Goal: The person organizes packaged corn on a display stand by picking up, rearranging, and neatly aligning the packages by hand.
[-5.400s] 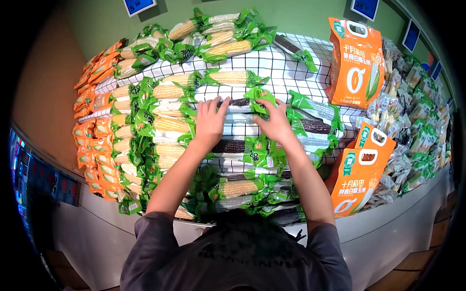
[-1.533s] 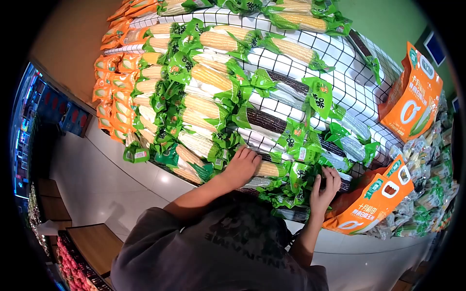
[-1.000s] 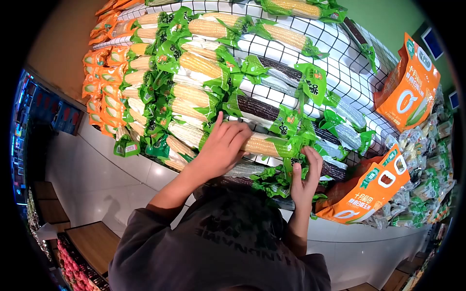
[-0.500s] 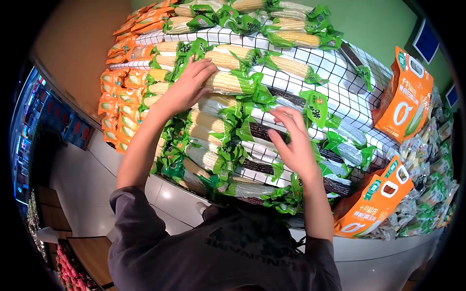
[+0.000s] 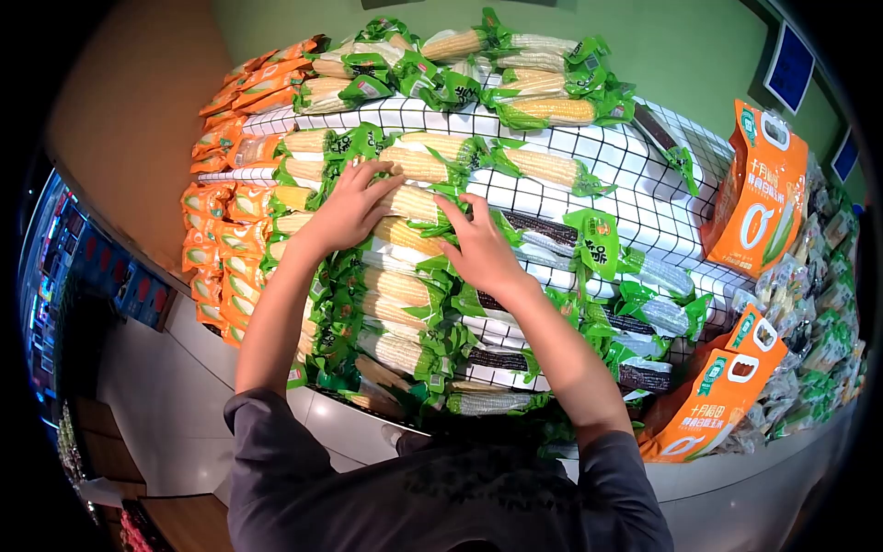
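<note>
A vacuum-packed ear of pale corn [image 5: 409,203] lies across the middle of the display between my hands. My left hand [image 5: 351,210] is over its left end, fingers curved across the pack. At the green right end of the same pack is my right hand [image 5: 483,244], its thumb below and its fingers above. Just under it sits a yellower packed ear [image 5: 405,236], partly covered by the hands. Above my left fingers rests another pale ear [image 5: 418,166]. Packs of dark corn [image 5: 543,228] lie to the right of my right hand.
Orange corn packs [image 5: 241,239] are stacked along the left. Two orange carrier bags [image 5: 756,189] stand at the right, beside a heap of clear and green packs [image 5: 823,276]. A white checked cloth [image 5: 635,216] lies beneath the corn. Tiled floor [image 5: 184,396] shows at lower left.
My right hand has moved left and down from above the dark corn onto the pale ear's right end. My left hand stays at the left end. The camera view has shifted slightly.
</note>
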The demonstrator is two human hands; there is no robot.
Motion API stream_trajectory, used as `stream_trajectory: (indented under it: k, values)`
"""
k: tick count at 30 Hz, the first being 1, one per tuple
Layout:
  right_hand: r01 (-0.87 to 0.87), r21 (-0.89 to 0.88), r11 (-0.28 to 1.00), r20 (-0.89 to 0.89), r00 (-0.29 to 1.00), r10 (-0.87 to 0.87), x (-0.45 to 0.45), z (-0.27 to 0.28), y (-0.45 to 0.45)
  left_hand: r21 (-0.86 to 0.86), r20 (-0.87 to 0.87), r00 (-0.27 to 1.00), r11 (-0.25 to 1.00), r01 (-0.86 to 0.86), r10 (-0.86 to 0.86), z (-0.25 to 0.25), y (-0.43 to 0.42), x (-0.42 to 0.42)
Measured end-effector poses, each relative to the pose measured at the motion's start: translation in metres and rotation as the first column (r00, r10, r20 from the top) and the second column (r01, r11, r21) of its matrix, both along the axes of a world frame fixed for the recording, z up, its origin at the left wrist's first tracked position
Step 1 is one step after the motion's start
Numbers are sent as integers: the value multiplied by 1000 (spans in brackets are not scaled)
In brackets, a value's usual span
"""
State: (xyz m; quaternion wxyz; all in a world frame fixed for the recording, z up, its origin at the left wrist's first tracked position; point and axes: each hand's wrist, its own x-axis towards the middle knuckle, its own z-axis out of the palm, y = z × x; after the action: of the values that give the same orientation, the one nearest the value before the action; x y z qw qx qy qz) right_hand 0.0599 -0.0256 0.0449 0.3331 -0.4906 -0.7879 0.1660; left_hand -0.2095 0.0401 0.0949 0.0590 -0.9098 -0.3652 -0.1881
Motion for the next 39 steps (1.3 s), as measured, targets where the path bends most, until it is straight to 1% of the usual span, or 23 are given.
stream_trajectory:
  k: [1,3,4,5,7,8,9,12,15,16,17,19,20,22,23,25,27,29,32,34,35,37,39]
  values:
    - [8,-8,1000,-3,1000,-8,0,0,-3,-8,-3,1000,1000,8,-8,-2,-4,2]
    - [45,-1,999,73,996,-45,4,2,-12,39,110,994,999,-9,5,-8,-13,10]
    - [34,-14,999,52,998,-33,9,4,-22,41,192,981,999,-12,4,-10,-23,17]
    - [53,-15,998,54,997,-52,15,3,-32,40,193,981,999,7,-15,-14,-32,22]
    - [-76,126,989,-143,985,94,31,3,-54,87,252,968,996,-34,11,-23,-52,34]
    - [-64,81,995,-196,977,79,40,6,-66,61,303,953,998,-30,10,-29,-65,42]
    - [-45,78,996,-189,980,59,50,9,-75,41,315,949,999,-36,21,-35,-78,50]
    - [193,218,957,-243,960,-138,90,16,-101,-35,403,915,999,6,8,-53,-110,81]
    - [444,397,803,-269,893,-361,146,5,-110,-127,515,857,990,60,14,-72,-132,112]
    - [529,378,759,-237,849,-473,169,-1,-111,-159,531,847,984,78,19,-73,-139,121]
    - [585,383,715,-107,797,-595,194,-9,-111,-184,553,833,978,95,23,-78,-144,129]
    - [669,281,688,70,700,-710,237,-27,-113,-195,531,848,972,131,-7,-87,-150,140]
    - [674,283,683,68,696,-715,252,-36,-116,-212,532,846,964,163,-27,-89,-152,144]
    - [682,214,700,55,706,-706,267,-40,-111,-205,520,854,965,166,-36,-86,-153,150]
    - [674,223,704,50,713,-699,270,-44,-107,-209,505,862,964,163,-37,-85,-153,151]
    - [617,205,760,64,766,-640,267,-41,-102,-157,495,867,974,161,-64,-76,-136,157]
    - [563,216,798,50,810,-585,255,-39,-92,-41,443,884,982,185,-148,-56,-114,171]
    - [467,180,866,-49,883,-466,242,-37,-78,36,394,903,985,171,-172,-40,-82,188]
    - [434,154,888,-153,898,-412,220,-31,-68,55,356,923,990,133,-143,-35,-16,215]
    - [439,168,883,-176,895,-411,207,-23,-72,62,225,973,997,36,-49,-42,23,230]
    - [434,164,886,-204,894,-400,203,-18,-77,72,230,972,997,33,-49,-43,32,235]
    - [432,168,886,-230,891,-391,203,-10,-90,94,107,994,995,15,-25,-41,46,246]
    - [398,209,893,-219,909,-354,207,-7,-103,102,112,993,994,28,-40,-36,56,252]
